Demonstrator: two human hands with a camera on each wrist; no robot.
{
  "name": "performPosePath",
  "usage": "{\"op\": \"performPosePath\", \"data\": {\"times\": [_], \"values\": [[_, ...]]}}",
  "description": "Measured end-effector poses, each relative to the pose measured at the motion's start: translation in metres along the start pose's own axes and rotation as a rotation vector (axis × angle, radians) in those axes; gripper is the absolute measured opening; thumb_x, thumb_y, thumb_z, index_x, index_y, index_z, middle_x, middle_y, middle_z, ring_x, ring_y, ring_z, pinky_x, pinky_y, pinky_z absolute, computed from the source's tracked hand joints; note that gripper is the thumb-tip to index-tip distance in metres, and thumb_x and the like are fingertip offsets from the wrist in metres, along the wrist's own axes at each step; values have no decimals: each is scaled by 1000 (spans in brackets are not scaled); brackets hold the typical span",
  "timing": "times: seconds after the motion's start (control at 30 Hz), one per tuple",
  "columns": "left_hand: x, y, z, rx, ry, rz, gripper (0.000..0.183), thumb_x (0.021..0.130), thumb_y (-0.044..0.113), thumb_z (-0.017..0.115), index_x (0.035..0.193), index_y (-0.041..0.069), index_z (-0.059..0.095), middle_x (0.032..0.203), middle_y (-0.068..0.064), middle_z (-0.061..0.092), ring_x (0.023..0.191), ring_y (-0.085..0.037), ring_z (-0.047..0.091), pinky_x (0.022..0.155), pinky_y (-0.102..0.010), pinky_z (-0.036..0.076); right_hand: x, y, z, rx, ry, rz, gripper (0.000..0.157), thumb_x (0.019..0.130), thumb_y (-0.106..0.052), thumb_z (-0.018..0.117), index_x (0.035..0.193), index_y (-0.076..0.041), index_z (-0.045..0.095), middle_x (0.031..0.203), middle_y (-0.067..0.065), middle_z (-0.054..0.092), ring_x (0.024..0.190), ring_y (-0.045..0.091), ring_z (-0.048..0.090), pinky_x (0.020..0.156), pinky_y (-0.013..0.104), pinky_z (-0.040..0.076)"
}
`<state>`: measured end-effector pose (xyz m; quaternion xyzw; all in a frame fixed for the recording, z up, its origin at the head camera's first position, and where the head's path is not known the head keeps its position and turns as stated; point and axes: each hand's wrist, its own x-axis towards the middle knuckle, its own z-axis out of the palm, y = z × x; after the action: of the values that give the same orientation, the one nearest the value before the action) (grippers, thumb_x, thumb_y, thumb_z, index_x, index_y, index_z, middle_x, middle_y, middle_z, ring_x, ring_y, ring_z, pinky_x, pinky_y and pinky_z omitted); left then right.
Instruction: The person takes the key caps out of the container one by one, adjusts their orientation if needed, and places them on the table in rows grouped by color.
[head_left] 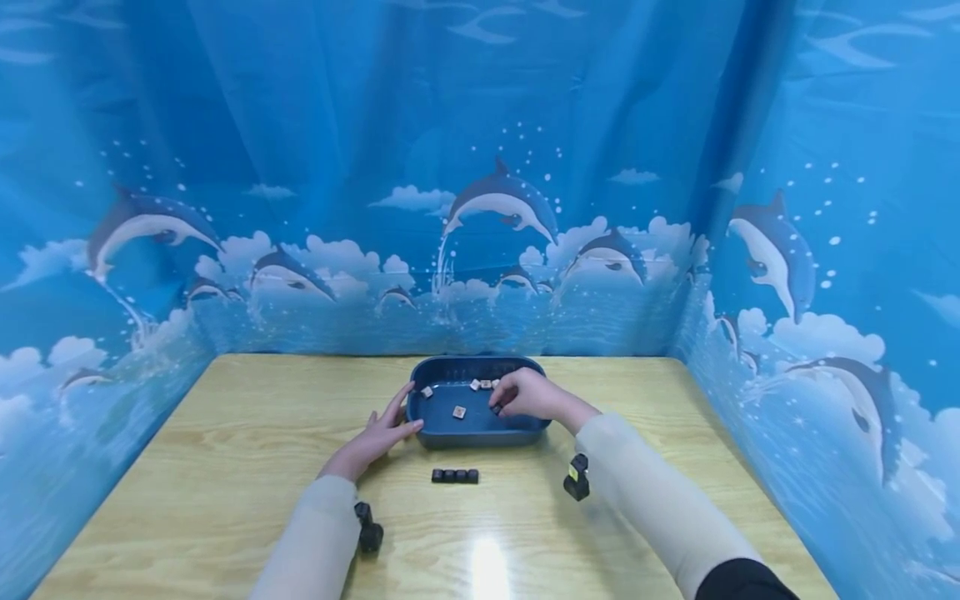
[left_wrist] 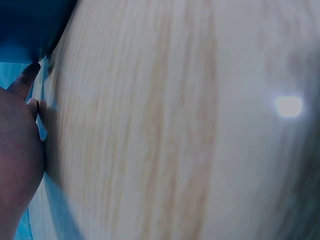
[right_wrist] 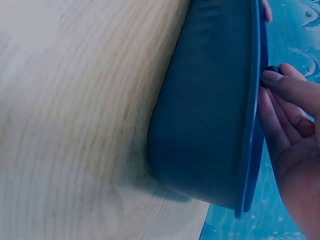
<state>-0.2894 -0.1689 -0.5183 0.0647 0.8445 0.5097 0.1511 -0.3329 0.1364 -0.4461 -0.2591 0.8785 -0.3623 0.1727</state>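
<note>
A dark blue rectangular tub (head_left: 480,439) with rounded corners stands on the table. My right hand (head_left: 531,393) reaches over its right side and pinches a small black block (right_wrist: 272,69) between thumb and fingertips. Inside the tub lie several small whitish square pieces with darker centres, among them one white piece (head_left: 459,412) near the middle and another piece (head_left: 427,392) at the left. My left hand (head_left: 377,437) touches the tub's left end, fingers stretched along the rim and thumb at the front corner. In front of the tub, several black blocks (head_left: 455,476) form a straight row.
The wooden table (head_left: 247,450) meets a blue dolphin-print curtain (head_left: 337,167) behind and at both sides. Black wrist devices (head_left: 577,477) sit on both sleeves. Light glares off the tabletop near the front.
</note>
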Motion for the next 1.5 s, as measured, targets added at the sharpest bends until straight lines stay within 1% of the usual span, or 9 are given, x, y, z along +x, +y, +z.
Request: {"op": "performPosePath", "data": {"times": [0.1,0.23,0.33,0.43,0.67,0.8,0.97,1.27,1.5], "values": [[0,0,0,-1,0,0,78,99,37,57,158,28,7,155,-26,24,144,-42,11,109,-56,-22,-6,-1,2,30,26,-8,19,85,0,73,103,-5,74,96,-1,69,86,14,66,73,29,57],[1,0,0,-8,3,-7,79,98,38,57,158,29,6,155,-25,24,145,-43,1,108,-56,-23,-17,-3,7,43,90,-10,24,86,-1,73,109,-3,73,99,-1,68,88,14,65,74,29,57],[1,-1,0,-18,-1,-17,80,98,40,58,158,32,6,155,-25,24,143,-44,-13,107,-58,-24,-25,-5,12,27,153,-33,25,84,-2,74,109,-4,74,101,-1,68,88,14,64,74,28,56],[1,-2,-1,-20,-5,-18,80,97,41,58,158,33,6,155,-25,24,143,-43,-17,107,-58,-24,-32,-5,17,30,196,-60,24,84,-2,75,108,-4,74,103,-2,67,90,14,64,75,26,56],[2,-1,-1,-8,-2,-13,80,98,39,58,158,30,5,155,-25,24,145,-42,-5,108,-55,-24,-46,-12,28,84,247,-97,22,82,-1,76,104,-3,76,100,-3,64,90,14,64,76,23,56],[2,0,-2,-9,1,-33,81,97,42,58,158,32,5,156,-25,21,144,-43,-13,107,-57,-24,-53,-17,34,91,249,-121,20,81,-2,77,102,-4,76,98,-4,64,87,13,64,74,24,56],[1,3,-2,-14,-1,-49,81,97,42,58,158,33,5,157,-24,19,141,-44,-22,106,-60,-24,-62,-22,42,92,221,-107,20,82,-2,76,100,-10,77,98,-6,64,88,13,62,73,24,56],[0,5,-3,-12,4,-62,80,97,42,58,158,33,5,157,-25,17,140,-44,-23,106,-61,-23,-65,-20,58,153,154,-133,20,78,1,79,98,-3,76,95,-2,62,84,13,64,76,23,56],[2,-1,-1,-3,-5,-32,81,97,40,58,158,31,5,157,-24,19,144,-42,-10,108,-55,-24,-67,-14,69,115,146,-141,22,78,-1,79,100,-2,76,93,-5,61,81,10,62,73,23,56]]}}
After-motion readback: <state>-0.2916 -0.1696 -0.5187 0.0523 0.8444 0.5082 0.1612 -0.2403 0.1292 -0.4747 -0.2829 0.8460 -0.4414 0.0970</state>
